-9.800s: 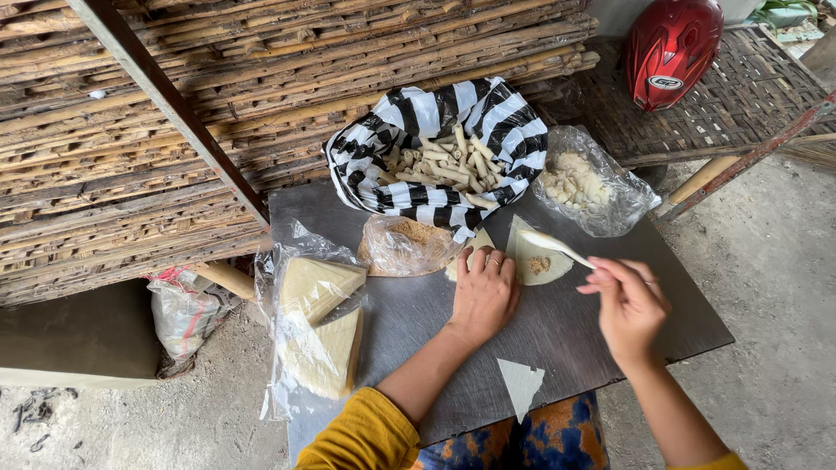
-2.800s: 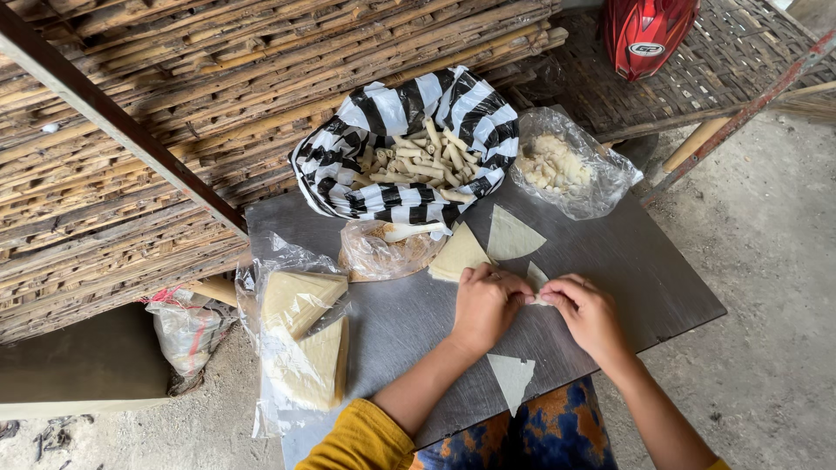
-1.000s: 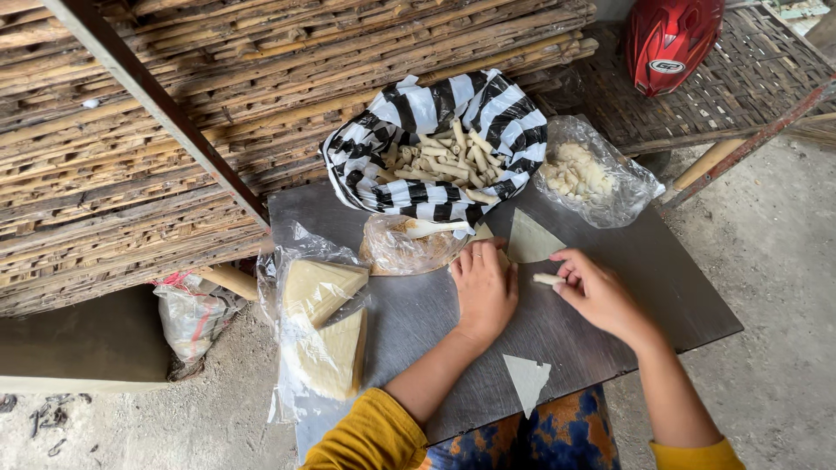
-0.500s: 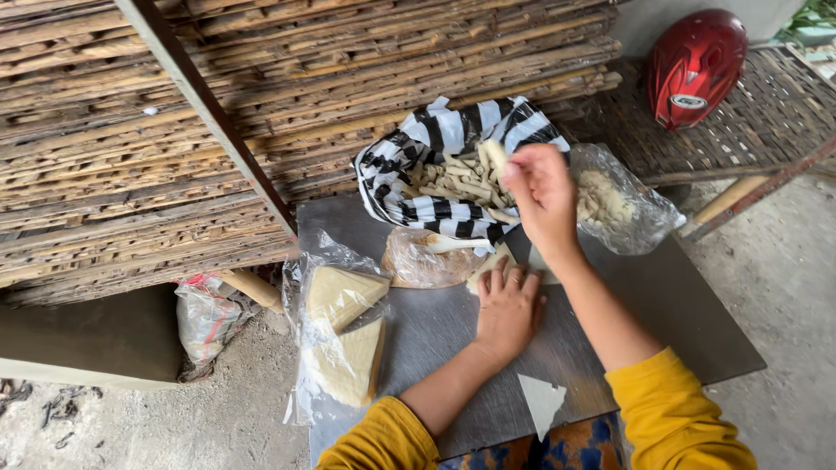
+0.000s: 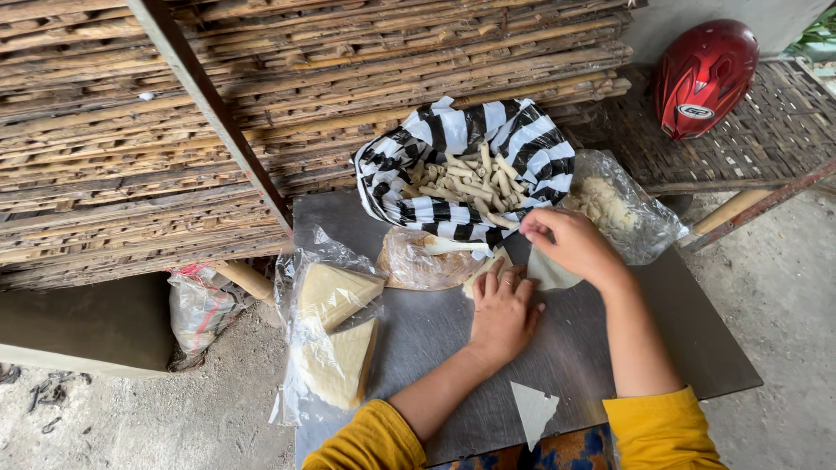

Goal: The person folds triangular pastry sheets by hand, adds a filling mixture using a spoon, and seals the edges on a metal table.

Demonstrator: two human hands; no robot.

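Head: triangular wrapper (image 5: 533,412) points toward person.

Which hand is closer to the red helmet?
Right. The right hand lies below and left of the red helmet, by the striped cloth; the left hand is farther down-left, flat on the board.

Far right of my bench a red helmet (image 5: 704,77) sits on a woven rack (image 5: 775,144), bamboo slats (image 5: 261,96) stacked far left, a knotted plastic bag (image 5: 198,309) on the ground.
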